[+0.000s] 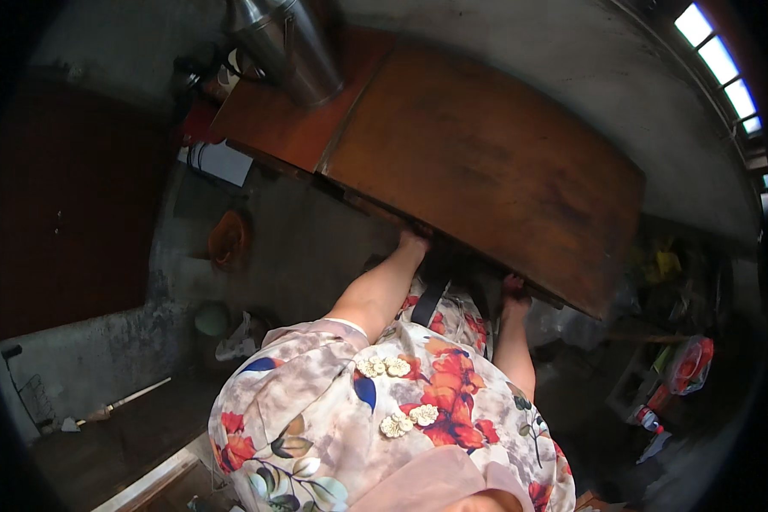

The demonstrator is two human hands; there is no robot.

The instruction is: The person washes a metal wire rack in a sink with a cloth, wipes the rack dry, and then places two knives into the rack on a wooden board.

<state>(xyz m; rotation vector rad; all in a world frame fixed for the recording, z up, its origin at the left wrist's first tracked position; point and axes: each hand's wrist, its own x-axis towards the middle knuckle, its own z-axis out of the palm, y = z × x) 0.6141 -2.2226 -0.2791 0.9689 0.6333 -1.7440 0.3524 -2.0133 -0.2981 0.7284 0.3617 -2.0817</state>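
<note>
A brown wooden table (pixel 486 162) with a worn, stained top stretches across the upper middle. My left hand (pixel 416 240) is at its near edge, with the fingers curled in under the tabletop and mostly hidden. Farther right along that edge, my right hand (pixel 514 290) grips the table near its corner; its fingers are partly in shadow. Both forearms reach forward, and my flowered top fills the lower middle.
A tall metal thermos flask (pixel 290 51) stands on a reddish tabletop (pixel 290 128) adjoining at the left. An orange-brown basin (pixel 229 239) is beyond my left arm. At right are plastic bags (pixel 689 365) and a bottle (pixel 648 418). A dark door (pixel 68 205) stands left.
</note>
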